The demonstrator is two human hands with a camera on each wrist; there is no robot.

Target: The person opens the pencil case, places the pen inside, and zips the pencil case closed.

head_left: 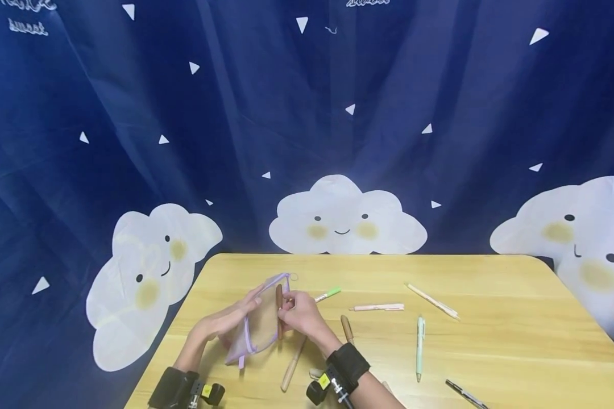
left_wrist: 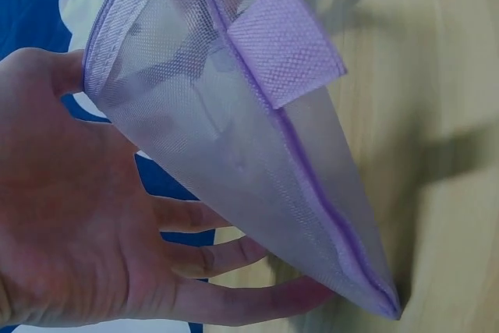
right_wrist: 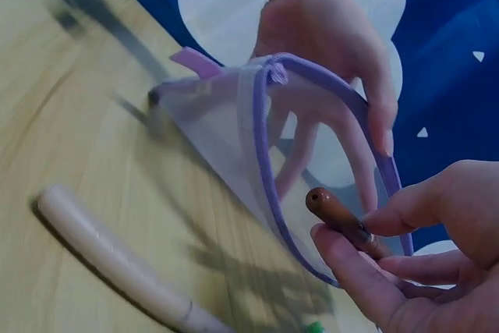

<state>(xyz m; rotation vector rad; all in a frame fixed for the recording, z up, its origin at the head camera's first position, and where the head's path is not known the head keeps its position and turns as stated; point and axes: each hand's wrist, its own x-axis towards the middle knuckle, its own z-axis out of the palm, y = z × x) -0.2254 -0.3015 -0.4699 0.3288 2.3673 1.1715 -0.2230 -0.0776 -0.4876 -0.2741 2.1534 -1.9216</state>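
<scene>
A purple-edged mesh zip pouch (head_left: 258,326) is held up off the table by my left hand (head_left: 232,319), its mouth spread toward the right. In the left wrist view, the thumb lies at the pouch's rim and the fingers (left_wrist: 218,259) curve along its mesh side. Between thumb and fingertips, my right hand (head_left: 303,312) pinches a brown pen (right_wrist: 339,216). That pen stands at the pouch's open mouth, one end pointing toward the opening in the right wrist view. A purple fabric tab (left_wrist: 288,44) sticks out from the pouch's seam.
On the wooden table (head_left: 532,341) lie a beige pen (head_left: 291,369), a green-tipped pen (head_left: 330,293), a pink pen (head_left: 378,307), a cream pen (head_left: 432,301), a mint pen (head_left: 420,349), a brown-capped pen (head_left: 346,328) and a black-and-clear pen (head_left: 465,393). A blue curtain (head_left: 307,113) hangs behind.
</scene>
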